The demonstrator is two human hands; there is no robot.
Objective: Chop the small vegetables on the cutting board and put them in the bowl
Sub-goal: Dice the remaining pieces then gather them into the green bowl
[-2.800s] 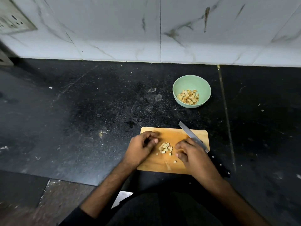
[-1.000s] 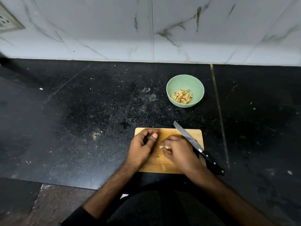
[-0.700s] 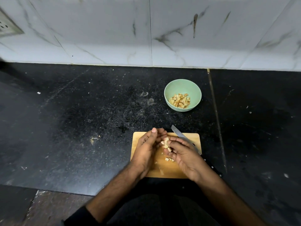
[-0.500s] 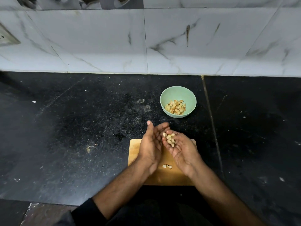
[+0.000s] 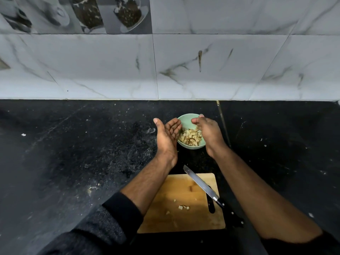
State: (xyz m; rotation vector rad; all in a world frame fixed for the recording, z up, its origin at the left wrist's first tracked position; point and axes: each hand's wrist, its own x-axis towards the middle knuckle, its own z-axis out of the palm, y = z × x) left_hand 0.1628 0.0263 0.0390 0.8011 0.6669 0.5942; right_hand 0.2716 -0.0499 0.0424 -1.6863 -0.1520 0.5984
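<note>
Black stone counter [image 5: 73,153], marble-tiled wall [image 5: 202,67]

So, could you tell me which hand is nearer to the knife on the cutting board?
Left. The left hand is beside the bowl, up-left of the knife; the right hand reaches farther over the bowl.

Left hand [image 5: 168,138] open, right hand [image 5: 207,132] tipped, cupped.

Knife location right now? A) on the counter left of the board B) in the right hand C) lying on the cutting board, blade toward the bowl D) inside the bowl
C: the knife lies untouched across the cutting board, its tip pointing toward the bowl; both hands are up at the bowl.
</note>
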